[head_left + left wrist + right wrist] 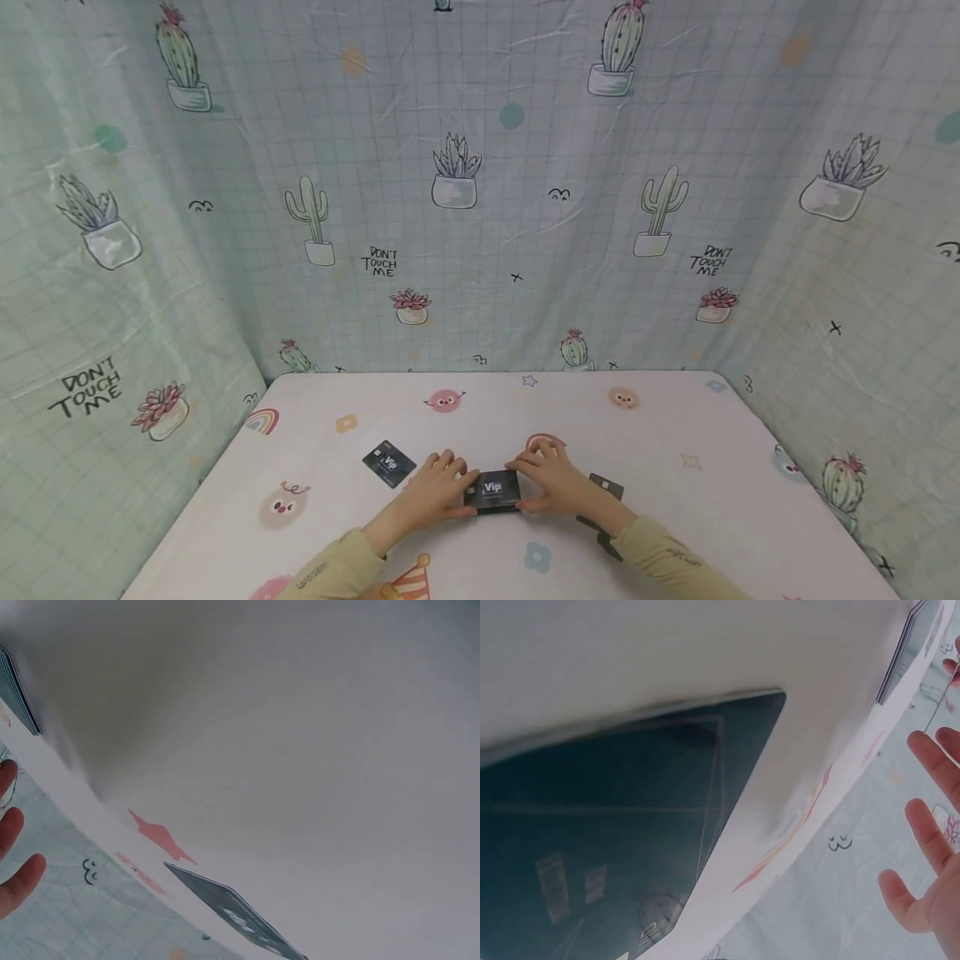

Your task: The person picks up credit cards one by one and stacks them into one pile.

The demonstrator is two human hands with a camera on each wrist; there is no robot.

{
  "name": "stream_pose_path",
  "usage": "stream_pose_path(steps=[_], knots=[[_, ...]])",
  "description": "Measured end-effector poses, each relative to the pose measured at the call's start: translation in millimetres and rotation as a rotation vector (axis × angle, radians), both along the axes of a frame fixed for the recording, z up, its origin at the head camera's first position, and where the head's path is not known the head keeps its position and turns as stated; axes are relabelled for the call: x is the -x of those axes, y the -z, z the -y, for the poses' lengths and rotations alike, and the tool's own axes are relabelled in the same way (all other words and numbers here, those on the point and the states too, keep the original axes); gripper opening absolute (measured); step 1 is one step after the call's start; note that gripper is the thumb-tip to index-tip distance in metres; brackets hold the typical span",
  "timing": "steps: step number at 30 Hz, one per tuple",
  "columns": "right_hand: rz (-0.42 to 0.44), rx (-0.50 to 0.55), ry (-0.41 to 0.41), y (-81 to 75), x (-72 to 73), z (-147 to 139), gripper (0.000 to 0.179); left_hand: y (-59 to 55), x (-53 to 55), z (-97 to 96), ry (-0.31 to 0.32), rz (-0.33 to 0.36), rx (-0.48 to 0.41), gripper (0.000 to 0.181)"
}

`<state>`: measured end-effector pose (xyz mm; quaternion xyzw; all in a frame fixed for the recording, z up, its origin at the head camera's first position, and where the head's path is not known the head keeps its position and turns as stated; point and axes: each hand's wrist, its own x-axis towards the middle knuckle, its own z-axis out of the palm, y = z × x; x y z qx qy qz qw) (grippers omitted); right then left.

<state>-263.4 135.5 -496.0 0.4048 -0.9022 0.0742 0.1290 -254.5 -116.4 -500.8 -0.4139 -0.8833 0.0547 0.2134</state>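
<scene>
A black card printed "Vip" (pixel 492 487) lies between my two hands, with dark edges of a card stack showing just under its near side. My left hand (pixel 433 493) holds its left end, index finger and thumb at the corners. At the opposite end, my right hand (pixel 553 482) grips it the same way. In the right wrist view, the card appears edge-on as a thin line (pixel 938 705) at the fingertips. The card stack (pixel 901 652) sits on the table beyond, and its layered edge (pixel 19 694) also shows in the left wrist view.
Left of my left hand lies a single black Vip card (pixel 389 463), flat on the white patterned table (pixel 667 425). Other dark cards (pixel 607 486) lie partly hidden under my right forearm. A cactus-print curtain (pixel 480 233) encloses the table's back and sides.
</scene>
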Motion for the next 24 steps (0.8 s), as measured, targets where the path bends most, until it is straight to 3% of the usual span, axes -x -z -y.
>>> stream_pose_path(steps=[9, 16, 24], knots=[[0.035, -0.067, 0.039, 3.1, 2.1, 2.2, 0.055, 1.9, 1.6, 4.5, 0.02, 0.006, -0.007, 0.05], [-0.04, -0.076, -0.006, 5.3, 3.2, 3.6, 0.051, 2.7, 1.7, 7.1, 0.019, 0.037, -0.003, 0.048], [-0.042, -0.098, -0.02, 3.0, 1.7, 6.0, 0.051, 8.2, 1.4, 8.5, 0.028, 0.023, -0.001, 0.047]])
